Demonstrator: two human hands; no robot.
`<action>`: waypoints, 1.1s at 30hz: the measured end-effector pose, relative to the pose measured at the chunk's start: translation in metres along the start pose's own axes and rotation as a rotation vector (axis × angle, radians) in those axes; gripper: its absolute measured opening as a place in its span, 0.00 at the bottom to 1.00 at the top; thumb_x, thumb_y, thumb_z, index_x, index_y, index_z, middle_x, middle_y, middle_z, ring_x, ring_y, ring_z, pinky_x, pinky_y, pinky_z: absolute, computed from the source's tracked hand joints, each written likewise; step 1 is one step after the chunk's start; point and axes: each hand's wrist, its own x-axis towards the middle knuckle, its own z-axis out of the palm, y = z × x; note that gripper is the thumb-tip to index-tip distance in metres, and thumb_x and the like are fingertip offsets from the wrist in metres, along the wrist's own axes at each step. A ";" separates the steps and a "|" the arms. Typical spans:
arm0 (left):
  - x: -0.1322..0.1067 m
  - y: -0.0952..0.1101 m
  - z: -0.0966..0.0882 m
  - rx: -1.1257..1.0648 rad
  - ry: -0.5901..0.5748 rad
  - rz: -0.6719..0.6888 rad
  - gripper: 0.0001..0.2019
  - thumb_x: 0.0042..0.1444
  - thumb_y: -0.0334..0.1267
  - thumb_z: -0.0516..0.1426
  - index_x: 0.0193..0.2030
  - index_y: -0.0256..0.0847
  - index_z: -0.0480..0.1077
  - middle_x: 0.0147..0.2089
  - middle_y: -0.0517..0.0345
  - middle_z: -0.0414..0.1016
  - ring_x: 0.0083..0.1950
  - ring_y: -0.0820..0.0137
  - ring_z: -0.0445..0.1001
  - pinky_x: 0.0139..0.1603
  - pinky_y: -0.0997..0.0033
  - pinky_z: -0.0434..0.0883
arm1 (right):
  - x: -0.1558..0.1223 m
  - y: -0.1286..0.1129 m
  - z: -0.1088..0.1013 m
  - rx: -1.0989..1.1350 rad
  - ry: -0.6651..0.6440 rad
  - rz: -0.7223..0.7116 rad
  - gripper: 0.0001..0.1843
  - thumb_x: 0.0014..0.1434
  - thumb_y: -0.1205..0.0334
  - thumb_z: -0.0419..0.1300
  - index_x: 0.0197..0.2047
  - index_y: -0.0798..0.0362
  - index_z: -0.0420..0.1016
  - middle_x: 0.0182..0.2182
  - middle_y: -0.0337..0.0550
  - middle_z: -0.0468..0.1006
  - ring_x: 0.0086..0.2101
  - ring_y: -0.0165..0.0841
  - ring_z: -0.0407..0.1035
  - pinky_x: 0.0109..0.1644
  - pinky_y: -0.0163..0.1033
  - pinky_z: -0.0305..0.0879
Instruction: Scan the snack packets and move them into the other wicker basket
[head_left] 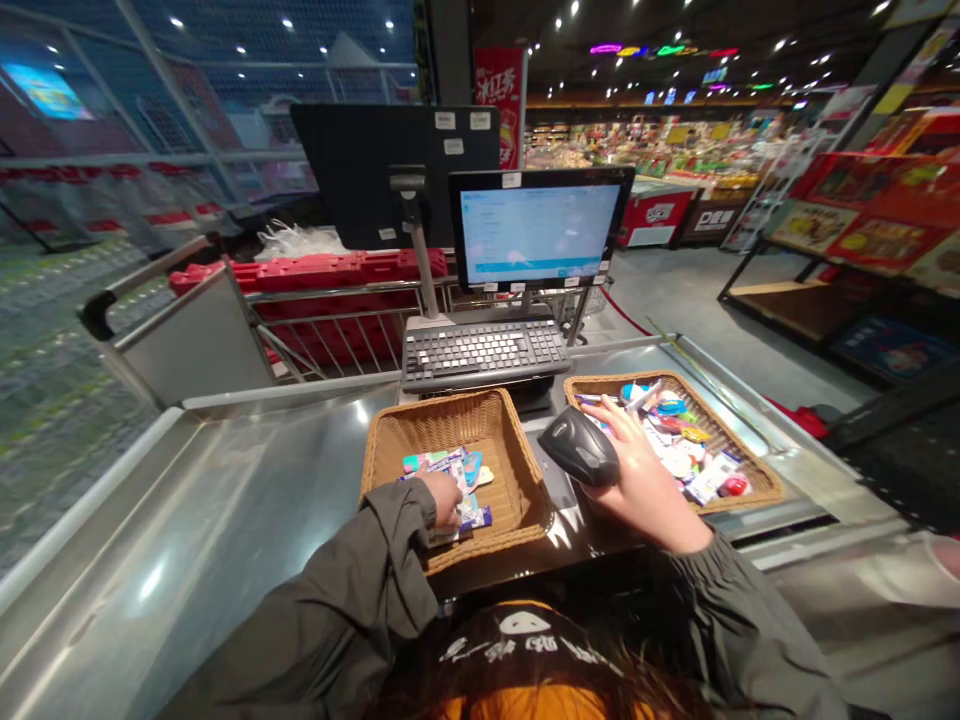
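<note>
Two wicker baskets stand on the steel counter. My left hand [442, 503] lies in the nearer left basket [487, 420], curled over a pile of small colourful packets [442, 468]; whether it grips one is hidden. My right hand [637, 490] is shut on a black handheld barcode scanner [577, 447]. Its fingers reach over the rim of the right basket [637, 379], near a heap of packaged small goods [682, 450]. A white stick-like item [645, 396] lies close to those fingertips.
A keyboard [484, 353] and a lit checkout monitor [538, 228] stand just beyond the baskets. The steel counter [225, 500] spreads left, with a metal rail and red baskets [322, 275] behind it. Shop displays fill the far right.
</note>
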 end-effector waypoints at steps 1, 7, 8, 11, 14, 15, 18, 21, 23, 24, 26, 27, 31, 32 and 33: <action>0.002 0.002 -0.012 0.013 -0.001 0.018 0.11 0.49 0.48 0.62 0.37 0.48 0.79 0.51 0.51 0.78 0.56 0.52 0.73 0.65 0.34 0.53 | -0.003 0.003 -0.002 -0.004 0.014 0.007 0.30 0.51 0.64 0.59 0.59 0.54 0.66 0.63 0.56 0.64 0.67 0.54 0.46 0.67 0.67 0.47; 0.021 0.034 -0.074 0.041 0.198 0.164 0.21 0.56 0.51 0.60 0.56 0.52 0.72 0.71 0.50 0.58 0.72 0.52 0.54 0.67 0.32 0.48 | -0.022 0.026 -0.024 -0.036 0.078 0.101 0.32 0.51 0.63 0.60 0.60 0.54 0.64 0.61 0.57 0.65 0.67 0.56 0.48 0.66 0.69 0.48; 0.025 0.041 -0.081 0.043 0.255 0.179 0.22 0.56 0.51 0.59 0.57 0.51 0.72 0.72 0.49 0.56 0.72 0.51 0.52 0.67 0.32 0.48 | -0.026 0.032 -0.029 -0.045 0.095 0.116 0.31 0.51 0.62 0.60 0.60 0.54 0.65 0.61 0.57 0.66 0.66 0.56 0.49 0.66 0.69 0.48; 0.043 0.064 -0.095 0.059 0.386 0.214 0.22 0.57 0.51 0.59 0.57 0.48 0.72 0.72 0.45 0.54 0.73 0.50 0.51 0.67 0.33 0.49 | -0.041 0.051 -0.044 -0.073 0.153 0.176 0.29 0.52 0.61 0.60 0.58 0.53 0.66 0.61 0.57 0.66 0.66 0.56 0.50 0.66 0.67 0.49; 0.064 0.085 -0.103 0.073 0.442 0.264 0.21 0.58 0.49 0.58 0.56 0.47 0.72 0.72 0.43 0.54 0.73 0.50 0.51 0.67 0.33 0.51 | -0.056 0.069 -0.057 -0.094 0.203 0.246 0.32 0.51 0.61 0.60 0.60 0.53 0.63 0.60 0.57 0.67 0.66 0.57 0.50 0.66 0.67 0.49; 0.072 0.091 -0.105 0.077 0.448 0.280 0.20 0.59 0.49 0.58 0.56 0.47 0.72 0.72 0.43 0.54 0.73 0.50 0.51 0.67 0.33 0.51 | -0.061 0.074 -0.061 -0.100 0.209 0.268 0.33 0.51 0.61 0.60 0.61 0.53 0.62 0.60 0.57 0.67 0.66 0.57 0.50 0.66 0.68 0.48; 0.096 0.109 -0.110 0.084 0.440 0.316 0.19 0.59 0.48 0.59 0.56 0.48 0.72 0.72 0.44 0.55 0.72 0.50 0.52 0.66 0.32 0.52 | -0.072 0.087 -0.070 -0.111 0.217 0.318 0.34 0.51 0.60 0.60 0.62 0.52 0.60 0.59 0.57 0.67 0.66 0.58 0.51 0.66 0.70 0.47; 0.121 0.125 -0.114 0.075 0.424 0.316 0.19 0.58 0.48 0.59 0.56 0.49 0.72 0.72 0.45 0.56 0.72 0.50 0.52 0.66 0.32 0.51 | -0.080 0.100 -0.077 -0.111 0.238 0.338 0.35 0.51 0.60 0.60 0.62 0.52 0.60 0.60 0.58 0.67 0.65 0.59 0.51 0.65 0.71 0.47; 0.137 0.135 -0.117 0.071 0.412 0.300 0.19 0.58 0.48 0.59 0.55 0.49 0.73 0.71 0.45 0.56 0.72 0.50 0.52 0.66 0.31 0.51 | -0.084 0.109 -0.083 -0.113 0.246 0.346 0.35 0.51 0.60 0.60 0.62 0.52 0.60 0.60 0.58 0.66 0.66 0.59 0.51 0.66 0.71 0.45; 0.145 0.141 -0.118 0.072 0.405 0.294 0.19 0.58 0.49 0.59 0.55 0.48 0.73 0.71 0.45 0.56 0.72 0.50 0.52 0.66 0.31 0.51 | -0.086 0.113 -0.085 -0.115 0.249 0.352 0.35 0.51 0.60 0.60 0.63 0.52 0.60 0.60 0.58 0.66 0.66 0.59 0.50 0.66 0.71 0.44; 0.158 0.153 -0.119 0.070 0.394 0.298 0.19 0.57 0.49 0.60 0.54 0.47 0.73 0.71 0.44 0.57 0.72 0.50 0.52 0.66 0.32 0.51 | -0.089 0.122 -0.090 -0.111 0.252 0.366 0.35 0.52 0.60 0.61 0.62 0.52 0.60 0.60 0.57 0.66 0.66 0.58 0.50 0.67 0.71 0.43; 0.165 0.160 -0.119 0.066 0.393 0.309 0.19 0.56 0.49 0.60 0.53 0.47 0.74 0.71 0.44 0.57 0.72 0.50 0.52 0.66 0.32 0.51 | -0.090 0.127 -0.092 -0.108 0.252 0.373 0.34 0.52 0.60 0.61 0.62 0.52 0.60 0.60 0.57 0.67 0.66 0.58 0.50 0.67 0.71 0.43; 0.186 0.188 -0.117 0.046 0.407 0.366 0.21 0.54 0.47 0.62 0.55 0.50 0.72 0.72 0.45 0.56 0.73 0.50 0.51 0.67 0.32 0.49 | -0.093 0.143 -0.095 -0.093 0.245 0.391 0.35 0.52 0.56 0.62 0.62 0.52 0.60 0.60 0.57 0.67 0.66 0.59 0.50 0.67 0.71 0.43; 0.191 0.195 -0.116 0.048 0.415 0.387 0.22 0.53 0.45 0.63 0.56 0.50 0.72 0.72 0.46 0.54 0.73 0.50 0.50 0.67 0.32 0.49 | -0.094 0.147 -0.095 -0.088 0.245 0.390 0.35 0.52 0.56 0.63 0.63 0.52 0.60 0.60 0.57 0.67 0.66 0.58 0.50 0.67 0.70 0.44; 0.195 0.200 -0.115 0.054 0.426 0.412 0.23 0.52 0.44 0.63 0.56 0.50 0.71 0.73 0.47 0.53 0.73 0.50 0.49 0.67 0.32 0.48 | -0.094 0.150 -0.095 -0.082 0.245 0.388 0.35 0.53 0.56 0.63 0.63 0.52 0.60 0.60 0.57 0.66 0.66 0.58 0.50 0.67 0.70 0.44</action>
